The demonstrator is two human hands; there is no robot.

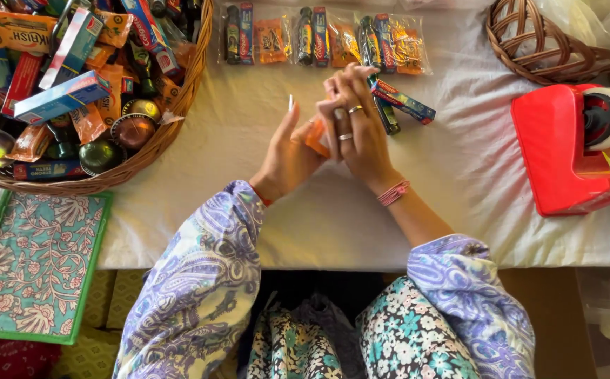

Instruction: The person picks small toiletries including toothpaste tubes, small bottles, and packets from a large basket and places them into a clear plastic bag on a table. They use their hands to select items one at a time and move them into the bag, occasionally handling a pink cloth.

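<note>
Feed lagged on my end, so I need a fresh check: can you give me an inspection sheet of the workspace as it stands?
Surface: white cloth-covered table.
Job's things: orange sachet held between both hands; small box and dark bottle just beyond.
Clutter: wicker basket heaped with boxes and tins; row of clear packets; red tape dispenser; empty wicker basket.
Grips: left hand and right hand closed on the sachet.
Cables: nothing seen.
Surroundings: floral mat lower left.

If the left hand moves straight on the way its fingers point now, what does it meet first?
The left hand points away from the person, so it would probably first meet the clear packets lined along the table's far edge. The cloth between looks free; height is unclear.
</note>
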